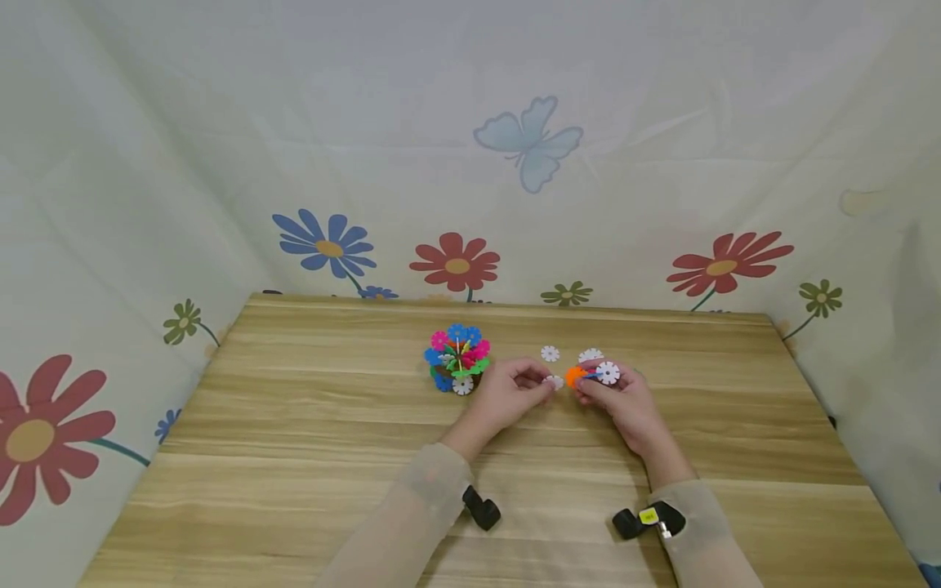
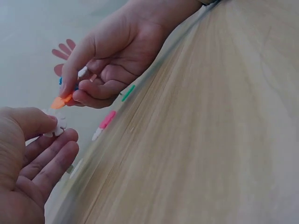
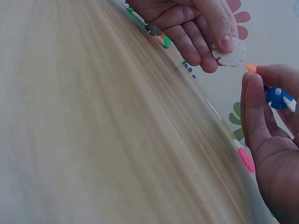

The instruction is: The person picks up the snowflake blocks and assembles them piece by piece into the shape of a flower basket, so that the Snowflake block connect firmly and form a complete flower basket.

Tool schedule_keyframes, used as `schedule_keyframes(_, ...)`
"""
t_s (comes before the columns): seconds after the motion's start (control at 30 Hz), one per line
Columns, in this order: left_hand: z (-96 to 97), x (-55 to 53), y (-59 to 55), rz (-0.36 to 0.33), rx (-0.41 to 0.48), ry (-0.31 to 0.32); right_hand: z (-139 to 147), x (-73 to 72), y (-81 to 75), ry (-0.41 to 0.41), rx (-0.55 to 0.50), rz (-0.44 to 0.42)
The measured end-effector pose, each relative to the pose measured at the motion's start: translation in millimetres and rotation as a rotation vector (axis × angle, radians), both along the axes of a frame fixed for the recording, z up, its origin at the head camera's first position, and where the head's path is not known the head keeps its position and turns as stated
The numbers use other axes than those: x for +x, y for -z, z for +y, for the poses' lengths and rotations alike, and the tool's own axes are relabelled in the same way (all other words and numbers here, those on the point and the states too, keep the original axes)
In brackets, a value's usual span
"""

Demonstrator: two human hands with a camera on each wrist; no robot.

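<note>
Between thumb and fingers, my left hand (image 1: 507, 392) pinches a white notched plastic disc (image 3: 233, 53), a flower-shaped building piece. Facing it, my right hand (image 1: 626, 406) grips a small string of joined discs. Its orange disc (image 1: 574, 376) points toward the white one, with a narrow space between them in the right wrist view. A blue disc (image 3: 276, 99) and a white end disc (image 1: 608, 373) belong to the same string, partly hidden by the right fingers.
Left of the hands stands a ball-like cluster of coloured discs (image 1: 457, 359). Behind the hands, a loose white disc (image 1: 550, 354) and another white disc (image 1: 590, 355) lie on the wooden table (image 1: 331, 425). A pink disc (image 3: 245, 159) shows beyond the right hand. A flower-printed curtain (image 1: 367, 147) hangs behind.
</note>
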State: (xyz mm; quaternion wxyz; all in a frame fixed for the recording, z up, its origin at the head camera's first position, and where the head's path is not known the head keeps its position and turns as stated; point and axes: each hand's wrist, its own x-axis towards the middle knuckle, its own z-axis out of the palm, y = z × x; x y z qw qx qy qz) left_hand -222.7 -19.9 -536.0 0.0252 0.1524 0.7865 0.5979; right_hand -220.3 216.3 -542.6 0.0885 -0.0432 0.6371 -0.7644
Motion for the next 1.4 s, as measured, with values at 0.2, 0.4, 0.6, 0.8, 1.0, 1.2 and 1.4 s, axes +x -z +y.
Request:
schedule_keyframes(0.2,0.4,0.5,0.1,0.04,0.007,0.003,-1.9,0.4,-1.2,-0.035,-0.033,0.015)
schedule_keyframes(0.4,1.1,-0.6,1.6,0.104,0.011,-0.006,-3.7,0.0,-1.3,-0.043,-0.06,0.017)
schedule_keyframes(0.6,1.3,-1.2,1.7,0.144,-0.025,-0.003,-5.3,-0.7,-0.4,-0.037,-0.073,0.011)
schedule_keyframes(0.8,0.2,-1.5,2.8,0.136,-0.014,-0.016,-4.8,-0.9,0.7,-0.025,-0.068,0.016)
schedule_keyframes(1.0,0.6,0.4,5.0,0.132,0.007,0.003,-6.2,-0.9,1.1,0.03,-0.083,0.005)
schedule_keyframes(1.2,2.5,-1.4,12.2,0.189,-0.09,0.003,-10.4,-0.3,0.4,0.042,-0.102,0.0)
schedule_keyframes(1.4,4.0,-0.5,11.0,0.217,-0.112,-0.023,-11.3,1.0,-1.5,0.028,-0.091,0.007)
